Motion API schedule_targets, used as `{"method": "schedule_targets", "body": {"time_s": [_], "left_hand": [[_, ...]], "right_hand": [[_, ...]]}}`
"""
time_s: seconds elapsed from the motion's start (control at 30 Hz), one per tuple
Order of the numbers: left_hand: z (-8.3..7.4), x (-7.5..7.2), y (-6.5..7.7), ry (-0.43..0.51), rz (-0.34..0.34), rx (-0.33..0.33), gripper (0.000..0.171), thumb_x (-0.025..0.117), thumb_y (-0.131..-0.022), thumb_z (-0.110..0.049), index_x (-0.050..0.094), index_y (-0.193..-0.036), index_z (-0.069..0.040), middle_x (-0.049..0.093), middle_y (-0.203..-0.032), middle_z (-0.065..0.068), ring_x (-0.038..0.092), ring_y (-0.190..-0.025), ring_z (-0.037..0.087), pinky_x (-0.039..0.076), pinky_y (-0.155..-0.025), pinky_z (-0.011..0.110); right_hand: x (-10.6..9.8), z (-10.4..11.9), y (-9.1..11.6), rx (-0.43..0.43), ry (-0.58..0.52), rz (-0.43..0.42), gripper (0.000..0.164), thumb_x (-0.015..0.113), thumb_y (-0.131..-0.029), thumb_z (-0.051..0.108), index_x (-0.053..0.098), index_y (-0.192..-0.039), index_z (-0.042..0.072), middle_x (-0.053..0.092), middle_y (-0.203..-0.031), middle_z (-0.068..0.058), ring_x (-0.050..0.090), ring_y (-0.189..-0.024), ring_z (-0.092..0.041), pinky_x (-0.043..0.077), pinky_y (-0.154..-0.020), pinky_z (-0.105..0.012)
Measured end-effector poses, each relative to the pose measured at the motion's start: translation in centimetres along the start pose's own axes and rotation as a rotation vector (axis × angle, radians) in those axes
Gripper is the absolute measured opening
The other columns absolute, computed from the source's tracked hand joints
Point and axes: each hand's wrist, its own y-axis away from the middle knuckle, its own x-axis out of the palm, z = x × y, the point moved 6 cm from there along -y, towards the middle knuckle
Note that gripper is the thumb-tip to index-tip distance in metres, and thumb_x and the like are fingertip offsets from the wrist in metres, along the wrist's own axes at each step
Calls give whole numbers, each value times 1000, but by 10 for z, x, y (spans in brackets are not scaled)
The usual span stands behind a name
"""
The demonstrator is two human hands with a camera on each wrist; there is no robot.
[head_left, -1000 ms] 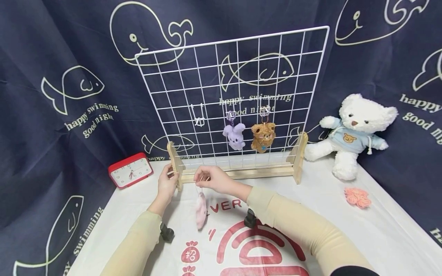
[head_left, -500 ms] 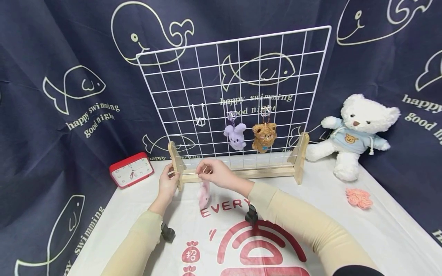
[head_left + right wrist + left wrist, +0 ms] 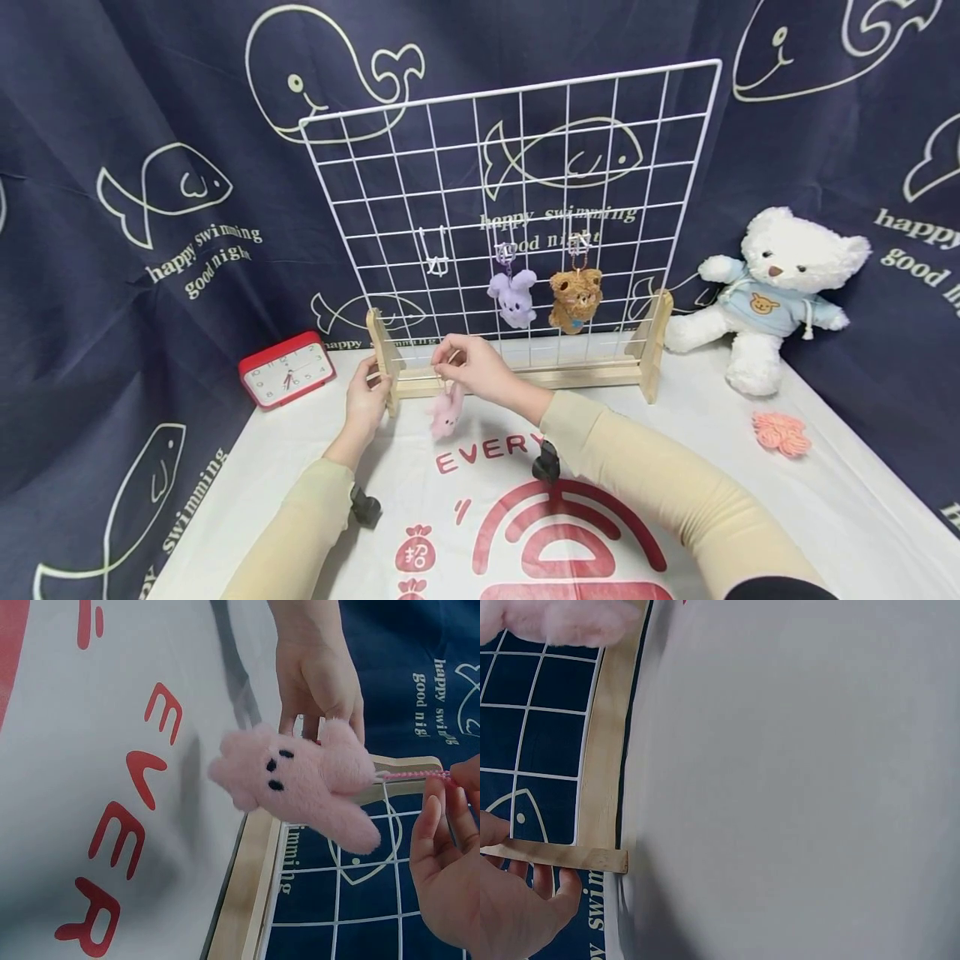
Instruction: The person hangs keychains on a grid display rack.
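Note:
From a thin pink bead chain (image 3: 416, 775) dangles a pink plush bunny keychain (image 3: 447, 412), its dark eyes and nose showing in the right wrist view. My right hand (image 3: 474, 367) pinches the top of that chain in front of the rack's lower left part. At the rack's left end, my left hand (image 3: 366, 398) grips the wooden stand foot (image 3: 570, 855), thumb on one side and fingers on the other. The white wire grid rack (image 3: 517, 175) carries a purple bunny keychain (image 3: 512, 300), a brown bear keychain (image 3: 576, 302) and white hooks (image 3: 433, 254) at left with nothing hanging on them.
A red alarm clock (image 3: 287, 370) stands left of the rack. To the right sit a white teddy bear (image 3: 772, 283) in a blue top and a coral fluffy bundle (image 3: 782, 434). A dark printed curtain (image 3: 187, 75) hangs behind the white tablecloth (image 3: 675, 442).
My right hand has risen slightly and moved a little right, lifting the pink bunny, which has turned so its face shows. My left hand has stayed on the stand.

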Motion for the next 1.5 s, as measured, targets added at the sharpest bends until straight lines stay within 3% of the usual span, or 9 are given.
{"method": "schedule_targets", "body": {"time_s": [0.37, 0.67, 1.03, 1.5], "left_hand": [[0, -1, 1, 1, 0, -4, 51, 57, -96, 2, 47, -146, 0, 52, -139, 27, 52, -128, 44, 49, -108, 54], [-1, 0, 1, -2, 4, -6, 51, 57, -97, 1, 46, -146, 0, 52, -139, 26, 52, -128, 43, 49, -108, 52], [-2, -1, 1, 11, -3, 3, 50, 57, -96, 3, 47, -145, 1, 53, -138, 27, 53, -126, 44, 50, -107, 52], [-2, -1, 1, -5, 5, -9, 50, 57, -97, 1, 47, -146, 0, 52, -138, 26, 52, -127, 43, 49, -108, 52]], "right_hand": [[-12, 9, -8, -15, -38, -101, 8, 69, -89, -6, 69, -91, 1, 70, -88, -9, 60, -70, -13, 49, -61, -18], [-21, 25, -16, -21, -10, -107, 7, 70, -90, -4, 69, -95, 0, 72, -91, -9, 64, -74, -13, 52, -67, -19], [-40, 48, -25, -78, 0, -177, 8, 72, -90, -2, 68, -95, 3, 72, -91, -8, 66, -74, -14, 52, -70, -22], [-56, 70, -32, -125, -74, -205, 7, 70, -91, -5, 67, -96, -1, 71, -89, -11, 65, -75, -15, 54, -70, -21]]}}
